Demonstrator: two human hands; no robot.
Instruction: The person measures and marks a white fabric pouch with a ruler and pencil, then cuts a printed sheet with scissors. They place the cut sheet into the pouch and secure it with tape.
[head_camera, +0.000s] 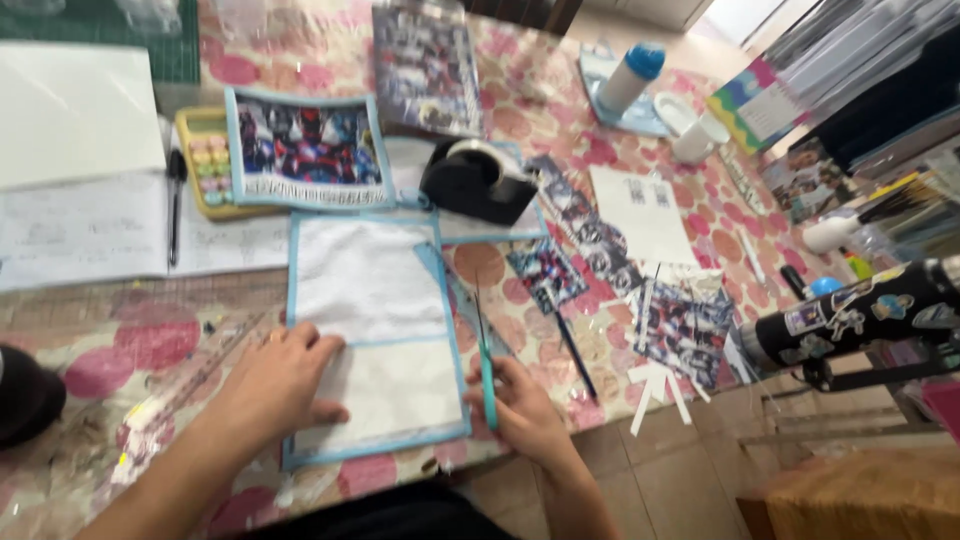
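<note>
A white sheet with a light blue border (370, 330) lies flat on the table in front of me. My left hand (283, 378) rests palm down on its lower left part, fingers spread. My right hand (522, 405) holds a thin teal-handled cutting tool (485, 360) upright at the sheet's right edge, its blade pointing away from me. A printed colour picture with a blue frame (305, 150) lies beyond the sheet.
A black tape dispenser (478, 180) sits behind the sheet. Several cut colour prints (680, 320) lie to the right. A clear ruler (190, 385), a pen (175, 205), a white mug (697, 138), a blue-capped bottle (632, 75) and a stickered black flask (860, 315) surround the flowered tablecloth (90, 360).
</note>
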